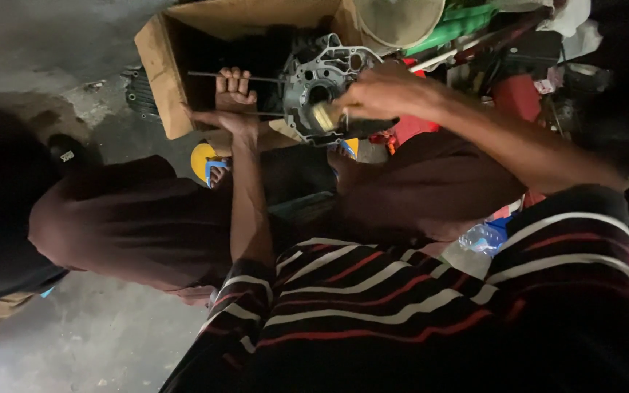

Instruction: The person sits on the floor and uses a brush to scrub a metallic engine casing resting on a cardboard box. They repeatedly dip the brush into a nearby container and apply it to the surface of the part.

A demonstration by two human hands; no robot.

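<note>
Gripping a thin metal rod (245,76), the left hand (233,98) is curled into a closed fist around it, in front of the open cardboard box (160,73); rod runs roughly level toward the grey cast metal housing (322,80); right hand (380,91) rests over the housing's right edge, fingers bent down on a small brass-coloured part (322,116), though how firmly it pinches cannot be told; housing sits just beside the box, above the person's knees; striped shirt sleeve (358,291) fills the foreground.

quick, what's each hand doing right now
Left hand: closed around a thin metal rod.
Right hand: resting on the grey metal casing; grip cannot be told.
</note>
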